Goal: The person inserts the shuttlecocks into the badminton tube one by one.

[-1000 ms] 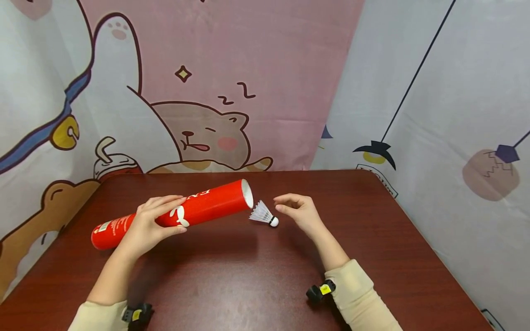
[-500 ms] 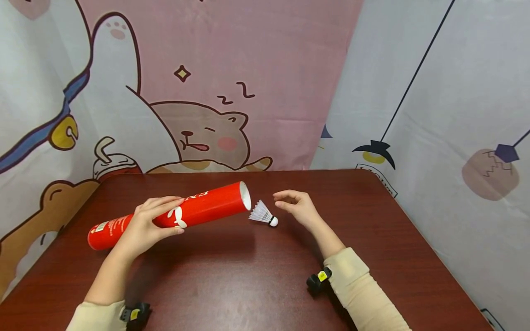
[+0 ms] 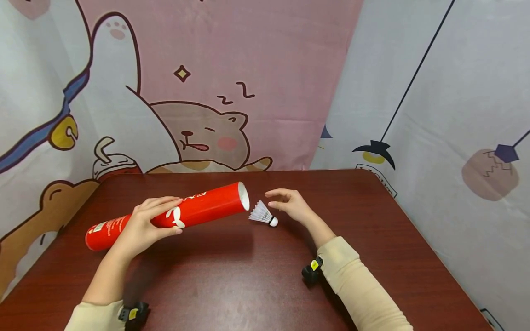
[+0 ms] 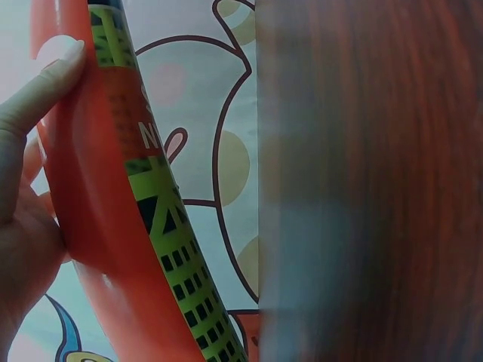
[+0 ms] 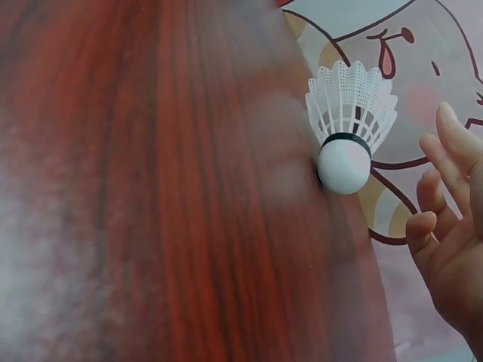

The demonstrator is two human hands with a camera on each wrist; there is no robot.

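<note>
A red shuttlecock tube is held slantwise by my left hand, thumb on the near side and fingers over the top. Its white-lined mouth points right, raised above the table; the lower end lies to the left. In the left wrist view the tube shows a green and black band along its side. Just beyond the mouth, a white shuttlecock lies on the table with its cork toward the right front. My right hand hovers beside it, fingers loosely bent and holding nothing. The right wrist view shows a gap between shuttlecock and fingers.
The dark red wooden table stretches under both arms. Behind it hangs a cloth backdrop with cartoon animals. Each wrist wears a black camera, the right one close above the tabletop.
My right hand has shifted left, closer over the shuttlecock. The left hand and tube have slid slightly left, with the mouth a little lower. The shuttlecock stays in place.
</note>
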